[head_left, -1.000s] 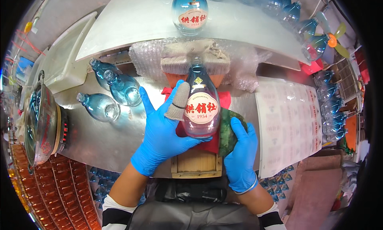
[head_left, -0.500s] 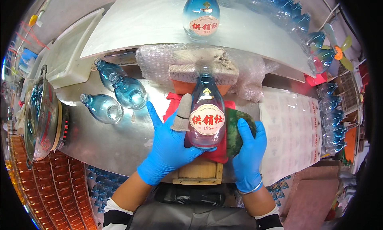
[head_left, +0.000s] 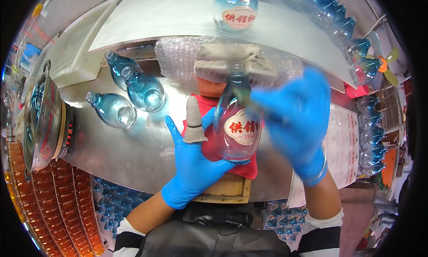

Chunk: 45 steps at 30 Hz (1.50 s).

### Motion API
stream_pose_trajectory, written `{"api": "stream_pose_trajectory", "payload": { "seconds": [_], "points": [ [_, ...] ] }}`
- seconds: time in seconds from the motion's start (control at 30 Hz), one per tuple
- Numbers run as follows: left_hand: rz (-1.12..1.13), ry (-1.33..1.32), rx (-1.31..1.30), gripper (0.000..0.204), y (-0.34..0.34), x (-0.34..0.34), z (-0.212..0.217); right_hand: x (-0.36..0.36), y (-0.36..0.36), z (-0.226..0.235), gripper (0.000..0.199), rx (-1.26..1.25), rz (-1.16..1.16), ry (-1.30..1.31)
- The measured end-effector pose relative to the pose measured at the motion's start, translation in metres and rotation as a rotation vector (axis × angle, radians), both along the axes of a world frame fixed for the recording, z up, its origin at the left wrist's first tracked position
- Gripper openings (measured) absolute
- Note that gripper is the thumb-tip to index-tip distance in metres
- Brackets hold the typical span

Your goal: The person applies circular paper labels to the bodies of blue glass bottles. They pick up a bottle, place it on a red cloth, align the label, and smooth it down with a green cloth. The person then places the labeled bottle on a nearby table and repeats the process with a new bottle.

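Note:
A clear glass bottle [head_left: 232, 151], blue at the neck with a pale oval label, leans with its neck toward the knit-covered rest [head_left: 214, 63]. My left hand [head_left: 191, 165], in a blue glove with a grey knitted cover on one finger, is closed on the bottle's lower end. Over the bottle's right side is my right hand [head_left: 298, 123], also gloved and blurred by motion. Its fingertips pinch a mottled green pad [head_left: 244, 97] at the bottle's shoulder. Beneath the bottle lie a red cloth [head_left: 247, 167] and a wooden block [head_left: 223, 191].
Three blue bottles [head_left: 145, 94] stand or lean at left, near a round lidded pan [head_left: 42, 118]. Another labelled bottle [head_left: 235, 16] stands on the white board [head_left: 178, 16] beyond bubble wrap [head_left: 174, 60]. Printed sheets [head_left: 343, 136] lie at right, below a small fan [head_left: 383, 64].
My right hand has risen from beside the bottle to its shoulder, bringing the green pad up. The left hand stays on the bottle, which has turned slightly, its label facing more to the right.

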<state>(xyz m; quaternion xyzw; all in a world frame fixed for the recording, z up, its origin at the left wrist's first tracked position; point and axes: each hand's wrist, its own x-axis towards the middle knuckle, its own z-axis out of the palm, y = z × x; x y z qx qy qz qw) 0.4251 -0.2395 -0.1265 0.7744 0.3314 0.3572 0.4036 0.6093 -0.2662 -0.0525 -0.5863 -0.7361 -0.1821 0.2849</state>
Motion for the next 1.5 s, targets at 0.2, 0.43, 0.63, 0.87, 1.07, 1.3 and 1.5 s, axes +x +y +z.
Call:
{"api": "stream_pose_trajectory", "payload": {
  "seconds": [0.2, 0.43, 0.63, 0.87, 1.07, 1.3, 1.5],
  "points": [
    [0.092, -0.53, -0.571, 0.08, -0.01, 0.004, -0.011, -0.037, -0.085, -0.02, 0.04, -0.117, 0.256, -0.062],
    [0.063, -0.204, -0.12, 0.075, -0.003, -0.006, -0.013, -0.024, -0.086, -0.028, 0.039, -0.103, 0.265, 0.105],
    [-0.041, -0.182, -0.111, 0.071, 0.003, -0.012, -0.006, 0.019, -0.073, -0.044, 0.028, 0.003, 0.203, -0.03],
    [0.061, 0.238, 0.444, 0.059, -0.011, -0.021, 0.0, 0.024, -0.098, -0.063, 0.034, -0.062, 0.131, 0.099],
    [0.125, 0.427, 0.735, 0.042, -0.015, -0.024, 0.01, 0.019, -0.103, -0.062, 0.035, -0.066, 0.066, 0.253],
    [0.135, 0.385, 0.587, 0.042, -0.012, -0.028, 0.01, 0.012, -0.098, -0.056, 0.028, -0.03, 0.048, 0.439],
    [0.112, 0.45, 0.617, 0.06, -0.012, -0.019, 0.01, 0.007, -0.1, -0.055, 0.027, -0.056, -0.01, 0.498]
  ]
}}
